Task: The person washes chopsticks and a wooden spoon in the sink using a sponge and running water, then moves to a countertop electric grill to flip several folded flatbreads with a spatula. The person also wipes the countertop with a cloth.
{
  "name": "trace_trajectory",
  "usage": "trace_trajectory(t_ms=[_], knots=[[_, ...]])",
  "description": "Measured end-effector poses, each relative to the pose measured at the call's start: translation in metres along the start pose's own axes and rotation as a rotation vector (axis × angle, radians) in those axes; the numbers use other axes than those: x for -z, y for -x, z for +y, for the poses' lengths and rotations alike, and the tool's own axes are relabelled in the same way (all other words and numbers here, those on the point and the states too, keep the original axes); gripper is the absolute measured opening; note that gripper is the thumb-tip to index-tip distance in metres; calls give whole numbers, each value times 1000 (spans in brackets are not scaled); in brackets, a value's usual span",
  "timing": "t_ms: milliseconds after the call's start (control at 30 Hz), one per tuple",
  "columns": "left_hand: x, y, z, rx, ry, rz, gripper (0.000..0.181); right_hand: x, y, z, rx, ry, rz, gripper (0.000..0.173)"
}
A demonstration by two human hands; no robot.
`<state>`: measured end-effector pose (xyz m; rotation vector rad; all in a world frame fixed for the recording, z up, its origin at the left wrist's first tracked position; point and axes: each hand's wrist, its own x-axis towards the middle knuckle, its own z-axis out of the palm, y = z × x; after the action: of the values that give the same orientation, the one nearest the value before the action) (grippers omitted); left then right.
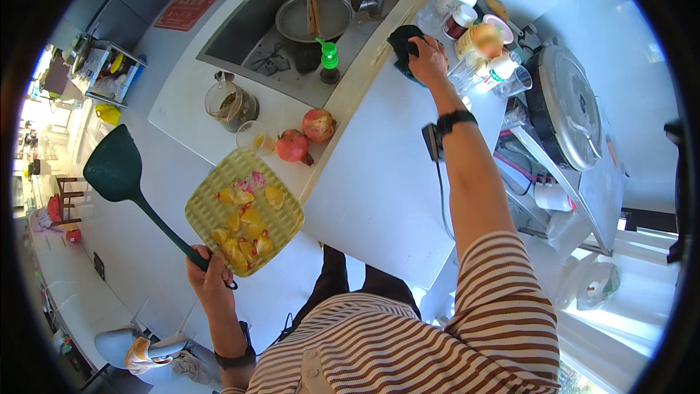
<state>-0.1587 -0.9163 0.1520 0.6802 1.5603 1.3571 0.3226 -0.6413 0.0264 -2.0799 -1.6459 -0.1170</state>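
My left hand (213, 273) grips the handle of a dark green turner (117, 167), its blade raised to the left, together with the edge of a square yellow-green woven-pattern tray (284, 205). Orange pieces (252, 230), red seeds and a pink item lie on the tray. At the far side of the white counter (372, 158), my right hand (429, 57) is closed on a bunched dark green cloth (403, 49), beside the jars and glasses. Two pomegranates (292, 145) rest near the counter's raised edge, beside a small clear cup (255, 138).
A steel sink (240, 46) holds a metal basin (290, 16) and a green-topped bottle (329, 60). A glass pot (232, 106) stands near its edge. Glasses (465, 74), bottles and a large round lidded cooker (569, 104) are at the right. A black cable (441, 197) hangs across the counter.
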Motion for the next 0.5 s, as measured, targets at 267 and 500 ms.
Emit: trace_trajectory(t_ms=[267,500], knots=[[-3,-15,-5,89,25,-183,24,51,143,-29,184,-167,-3,47],[-8,-24,16,83,-18,-310,23,110,187,-68,50,-487,-41,41]])
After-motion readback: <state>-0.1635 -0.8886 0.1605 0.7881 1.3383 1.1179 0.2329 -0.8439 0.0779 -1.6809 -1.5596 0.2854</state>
